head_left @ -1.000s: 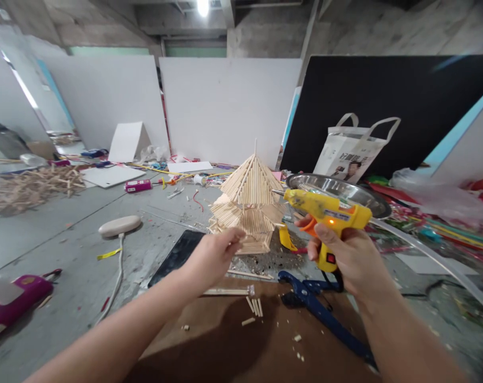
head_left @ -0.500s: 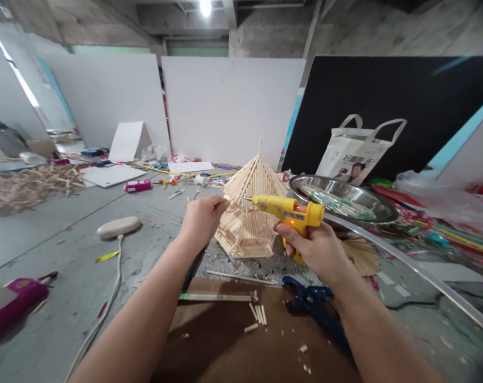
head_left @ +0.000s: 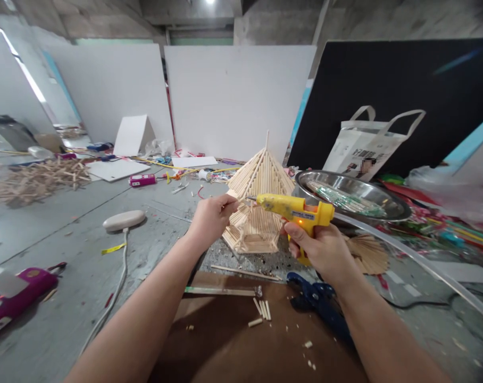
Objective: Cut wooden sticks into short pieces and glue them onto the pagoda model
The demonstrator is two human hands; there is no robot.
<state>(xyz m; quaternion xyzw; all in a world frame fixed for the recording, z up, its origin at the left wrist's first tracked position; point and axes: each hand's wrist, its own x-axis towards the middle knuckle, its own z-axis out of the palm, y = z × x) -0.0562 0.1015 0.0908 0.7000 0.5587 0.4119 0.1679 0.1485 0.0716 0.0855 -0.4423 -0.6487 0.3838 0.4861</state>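
Note:
A small tower of wooden sticks with a pointed roof stands on the grey floor in front of me. My left hand is closed in a pinch at the tower's left edge, on a thin wooden stick. My right hand grips a yellow glue gun whose orange light is lit. The gun's nozzle points left and meets the spot where my left fingers pinch.
A brown board with cut stick bits lies near me, with blue cutters on its right. A steel bowl, a white tote bag, a clear tube, a stick pile and a pink tool surround the spot.
The glue gun swung left from beside the tower to its front, the nozzle now at my left fingers. My left hand rose from the tower's base to its left edge.

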